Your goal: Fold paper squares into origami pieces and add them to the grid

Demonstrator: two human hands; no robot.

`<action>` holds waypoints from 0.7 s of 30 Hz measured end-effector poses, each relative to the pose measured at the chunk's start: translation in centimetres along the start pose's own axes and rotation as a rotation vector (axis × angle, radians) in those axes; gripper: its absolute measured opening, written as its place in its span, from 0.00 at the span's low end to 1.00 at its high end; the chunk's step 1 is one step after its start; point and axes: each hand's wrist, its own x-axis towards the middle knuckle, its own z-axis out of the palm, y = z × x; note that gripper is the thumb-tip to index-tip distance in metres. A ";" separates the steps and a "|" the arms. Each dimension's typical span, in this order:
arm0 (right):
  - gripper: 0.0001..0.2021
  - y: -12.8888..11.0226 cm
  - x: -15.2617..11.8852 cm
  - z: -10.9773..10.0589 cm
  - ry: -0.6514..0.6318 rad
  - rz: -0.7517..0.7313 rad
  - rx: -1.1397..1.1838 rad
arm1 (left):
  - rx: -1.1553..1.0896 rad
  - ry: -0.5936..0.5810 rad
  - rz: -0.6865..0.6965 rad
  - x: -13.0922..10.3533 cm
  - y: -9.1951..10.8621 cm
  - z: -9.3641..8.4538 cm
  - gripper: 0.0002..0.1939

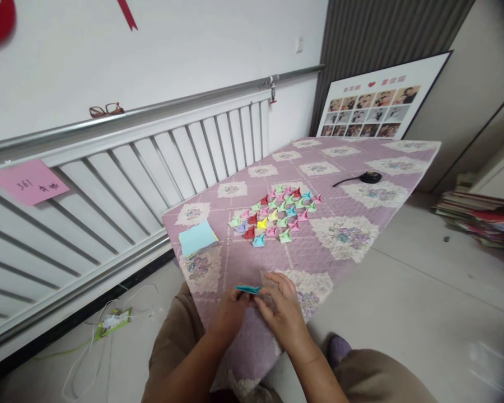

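Observation:
A folded piece of teal paper (247, 289) is pinched between my two hands above the near part of the table. My left hand (229, 313) grips its left and lower side, the fingertips partly hidden. On the paper's right end, my right hand (282, 310) closes thumb and fingers. Beyond the hands, several small folded paper shapes (273, 215) in red, green, pink, yellow and blue stand in slanting rows on the cloth. A stack of square paper sheets (198, 238), light blue on top, lies to the left near the table's edge.
A purple floral tablecloth (252, 263) covers the table. A black ladle-like object (369, 177) lies at the far right. A white radiator (130, 168) runs along the left, with a pink note (29, 182) and glasses (106, 109). A power strip (114, 322) with cables lies on the floor.

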 end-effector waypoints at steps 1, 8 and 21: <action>0.02 0.0 0.0 0.0 -0.005 0.006 0.009 | 0.035 -0.004 0.034 0.0 0.0 -0.1 0.04; 0.01 -0.1 0.0 0.0 -0.031 -0.003 0.030 | 0.250 -0.016 0.189 -0.4 0.5 -0.6 0.08; 0.08 -1.2 0.2 -0.8 -0.275 0.070 0.217 | 0.125 -0.171 0.149 -0.5 2.8 -1.8 0.05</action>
